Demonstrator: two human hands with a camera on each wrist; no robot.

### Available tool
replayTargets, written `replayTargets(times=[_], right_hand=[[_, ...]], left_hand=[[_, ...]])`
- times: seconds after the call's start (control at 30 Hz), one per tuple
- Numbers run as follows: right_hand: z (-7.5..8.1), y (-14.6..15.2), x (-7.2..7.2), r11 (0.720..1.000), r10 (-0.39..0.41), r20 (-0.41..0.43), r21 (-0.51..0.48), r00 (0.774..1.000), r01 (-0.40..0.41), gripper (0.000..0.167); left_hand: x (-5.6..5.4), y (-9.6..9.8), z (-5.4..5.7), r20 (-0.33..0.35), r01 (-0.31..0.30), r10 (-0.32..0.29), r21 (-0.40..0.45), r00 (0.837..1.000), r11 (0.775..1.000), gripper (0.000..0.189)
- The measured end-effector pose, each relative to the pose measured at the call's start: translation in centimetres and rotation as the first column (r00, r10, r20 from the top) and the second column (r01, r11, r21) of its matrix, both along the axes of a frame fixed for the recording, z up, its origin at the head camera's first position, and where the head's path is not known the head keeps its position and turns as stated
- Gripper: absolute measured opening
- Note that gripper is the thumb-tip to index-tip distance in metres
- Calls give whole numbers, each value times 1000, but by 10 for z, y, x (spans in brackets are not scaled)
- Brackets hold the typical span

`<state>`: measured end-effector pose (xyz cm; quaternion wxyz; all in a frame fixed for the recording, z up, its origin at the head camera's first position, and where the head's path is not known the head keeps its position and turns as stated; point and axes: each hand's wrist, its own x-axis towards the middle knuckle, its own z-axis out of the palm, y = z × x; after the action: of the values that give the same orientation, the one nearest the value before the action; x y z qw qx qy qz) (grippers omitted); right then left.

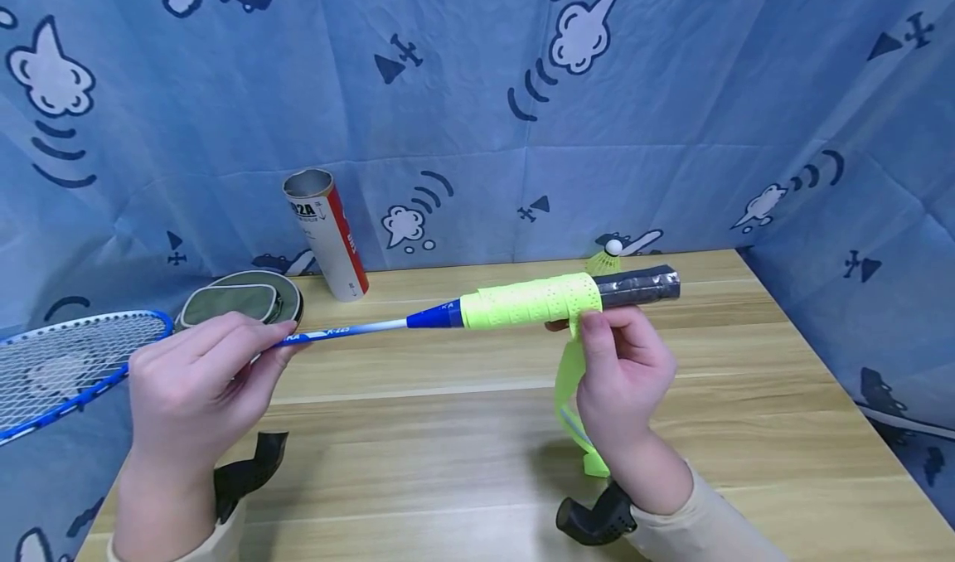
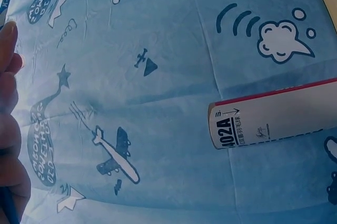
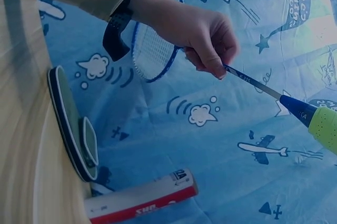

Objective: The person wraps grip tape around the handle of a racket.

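Note:
A blue and white badminton racket (image 1: 358, 328) is held level above the table, its strung head to the left. My left hand (image 1: 201, 380) pinches the shaft near the head; in the right wrist view the same hand (image 3: 202, 37) grips the thin shaft. Yellow-green perforated grip tape (image 1: 522, 301) is wrapped round most of the handle. The dark handle end (image 1: 637, 286) is bare of it. My right hand (image 1: 627, 371) pinches the tape at the last turn, thumb in front, while a loose length of tape (image 1: 569, 380) hangs down beside it.
A shuttlecock tube (image 1: 328, 239) stands at the table's back left, next to a green oval case (image 1: 239, 301). A yellow shuttlecock (image 1: 608, 257) sits at the back edge behind the handle. Blue patterned cloth (image 1: 462, 114) hangs behind the wooden table (image 1: 418, 462).

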<state>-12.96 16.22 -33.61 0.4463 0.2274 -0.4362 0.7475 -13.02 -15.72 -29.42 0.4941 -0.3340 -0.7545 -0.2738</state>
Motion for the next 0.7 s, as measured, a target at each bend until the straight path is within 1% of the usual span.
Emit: replayTargets(times=[0.2,0.33,0.53,0.6,0.7], right_hand=[[0,4,-1,998,-32,9,60,999,31,32],[1,4,0,998,-11,16,57,1000,10,29],[1,5,1,991,-20,23,133,1000,17,22],[2,5,1,991,-26,21,129,999,23,20],[2,4,0,996,-24,26,88,999,22,21]], left_hand=[[0,2,2,-10,4,-4,4,1000,1000,47],[0,2,3,-9,7,-7,-1,1000,1000,47],[0,-1,2,19,19,-18,-9,1000,1000,47],[0,-1,2,20,27,-27,-5,999,1000,47],[0,-1,1,16,32,-32,-12,999,999,47]])
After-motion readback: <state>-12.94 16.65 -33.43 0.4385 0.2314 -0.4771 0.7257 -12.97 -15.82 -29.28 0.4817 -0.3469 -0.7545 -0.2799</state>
